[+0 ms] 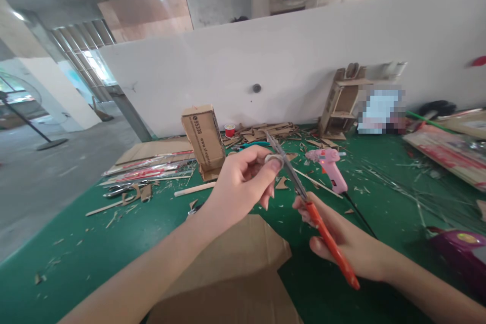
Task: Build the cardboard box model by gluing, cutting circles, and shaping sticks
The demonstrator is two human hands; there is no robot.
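Observation:
My left hand (246, 174) pinches a small, pale round piece (274, 158), perhaps cardboard, between thumb and fingers. My right hand (341, 235) grips scissors (298, 185) with orange handles, the blades pointing up and left. Those blades lie right beside the round piece; whether they touch it I cannot tell. Below both hands a large sheet of cardboard (243, 263) lies on the green table (68, 248). Behind my left hand stands a printed cardboard box (207, 142). A pink glue gun (329, 162) rests beyond my right hand.
Cardboard scraps (266, 132) and a red spool (230, 130) lie along the white partition (212, 71). A cardboard structure (339, 104) stands at the back right. Wrapped sticks (148, 172) lie on the left, a purple object (461, 255) on the right. The glue gun's cord (360, 215) runs behind my right hand.

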